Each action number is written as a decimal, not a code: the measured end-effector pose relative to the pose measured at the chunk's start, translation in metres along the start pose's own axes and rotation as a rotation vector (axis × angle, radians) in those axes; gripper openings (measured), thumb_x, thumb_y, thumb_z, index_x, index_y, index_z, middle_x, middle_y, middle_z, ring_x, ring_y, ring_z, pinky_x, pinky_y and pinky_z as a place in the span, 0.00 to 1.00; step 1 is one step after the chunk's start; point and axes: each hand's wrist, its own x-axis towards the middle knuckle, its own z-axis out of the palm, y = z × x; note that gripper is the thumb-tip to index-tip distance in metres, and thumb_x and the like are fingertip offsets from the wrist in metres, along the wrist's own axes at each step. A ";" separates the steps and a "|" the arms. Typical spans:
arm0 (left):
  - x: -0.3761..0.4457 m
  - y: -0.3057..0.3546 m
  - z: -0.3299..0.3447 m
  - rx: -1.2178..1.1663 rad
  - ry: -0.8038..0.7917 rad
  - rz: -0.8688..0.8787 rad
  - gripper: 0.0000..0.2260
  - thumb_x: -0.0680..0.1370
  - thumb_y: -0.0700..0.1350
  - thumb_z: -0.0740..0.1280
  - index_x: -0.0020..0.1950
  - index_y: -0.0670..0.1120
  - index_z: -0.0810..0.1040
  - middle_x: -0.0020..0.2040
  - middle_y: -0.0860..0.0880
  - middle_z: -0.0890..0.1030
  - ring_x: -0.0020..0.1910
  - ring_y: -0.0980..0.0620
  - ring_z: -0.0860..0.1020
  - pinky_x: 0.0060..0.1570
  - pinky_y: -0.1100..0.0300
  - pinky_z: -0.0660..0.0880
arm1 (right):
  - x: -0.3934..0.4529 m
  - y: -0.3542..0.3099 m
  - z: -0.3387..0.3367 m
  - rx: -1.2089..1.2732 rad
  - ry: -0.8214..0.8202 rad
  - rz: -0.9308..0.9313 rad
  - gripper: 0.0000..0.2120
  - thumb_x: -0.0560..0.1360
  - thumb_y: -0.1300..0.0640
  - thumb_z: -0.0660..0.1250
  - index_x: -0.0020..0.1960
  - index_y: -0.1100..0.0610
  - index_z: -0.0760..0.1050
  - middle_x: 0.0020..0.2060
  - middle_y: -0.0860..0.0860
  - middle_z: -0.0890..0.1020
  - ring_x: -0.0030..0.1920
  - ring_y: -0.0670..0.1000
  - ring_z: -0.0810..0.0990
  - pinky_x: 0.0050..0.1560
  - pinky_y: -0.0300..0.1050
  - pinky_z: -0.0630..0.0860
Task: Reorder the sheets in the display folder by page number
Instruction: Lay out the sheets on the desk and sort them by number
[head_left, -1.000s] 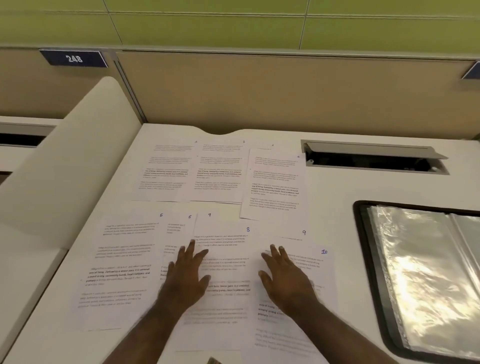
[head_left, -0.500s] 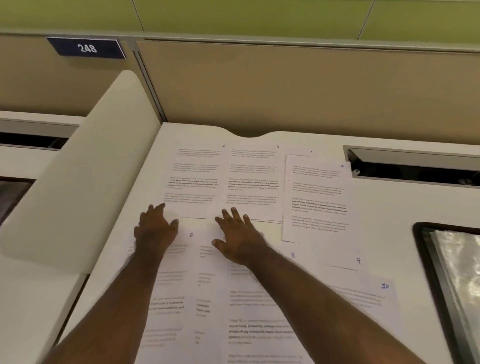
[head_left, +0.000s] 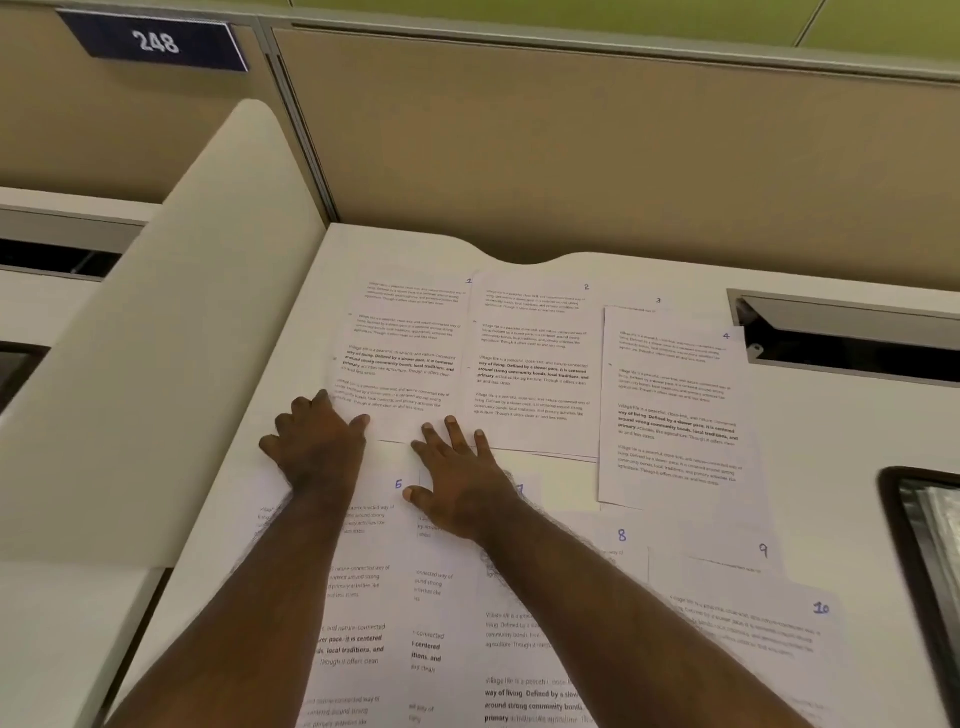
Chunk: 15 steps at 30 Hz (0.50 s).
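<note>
Both arms reach out over a white desk (head_left: 857, 467) covered with paper sheets. The left hand (head_left: 317, 441) lies flat on the bottom left corner of sheet 1 (head_left: 405, 353). The right hand (head_left: 457, 483) rests with spread fingers at that sheet's bottom edge. Sheet 2 (head_left: 535, 364) lies at 3 o'clock from sheet 1, then sheet 4 (head_left: 675, 410). At 5 o'clock sits sheet 10 (head_left: 779, 629). The display folder (head_left: 930, 525) peeks in at 3 o'clock.

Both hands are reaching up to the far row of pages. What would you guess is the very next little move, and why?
Probably sliding sheet 1 toward the person to start a stack. The left hand rests at its near left corner and the right hand lies flat with fingers on its near edge. Every sheet already lies in number order on the desk, so gathering from page 1 seems likely.
</note>
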 end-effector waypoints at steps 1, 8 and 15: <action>0.002 0.001 -0.001 0.006 -0.008 -0.007 0.25 0.75 0.60 0.68 0.63 0.45 0.74 0.55 0.42 0.78 0.56 0.40 0.75 0.56 0.45 0.68 | 0.001 0.000 0.000 0.004 0.000 0.001 0.32 0.81 0.39 0.53 0.80 0.51 0.51 0.80 0.48 0.46 0.79 0.51 0.37 0.77 0.58 0.37; 0.007 0.005 -0.001 -0.257 0.014 -0.056 0.15 0.75 0.48 0.70 0.61 0.46 0.79 0.55 0.43 0.81 0.56 0.39 0.76 0.56 0.47 0.69 | 0.002 -0.001 -0.004 0.010 -0.026 -0.003 0.32 0.81 0.39 0.53 0.80 0.50 0.50 0.80 0.47 0.46 0.78 0.50 0.36 0.77 0.59 0.37; 0.001 -0.007 -0.021 -0.811 0.133 -0.148 0.07 0.75 0.41 0.63 0.51 0.44 0.76 0.47 0.45 0.81 0.43 0.43 0.79 0.42 0.53 0.74 | -0.005 -0.006 -0.020 0.114 0.024 -0.015 0.30 0.82 0.41 0.53 0.80 0.51 0.52 0.80 0.49 0.48 0.79 0.50 0.39 0.78 0.52 0.39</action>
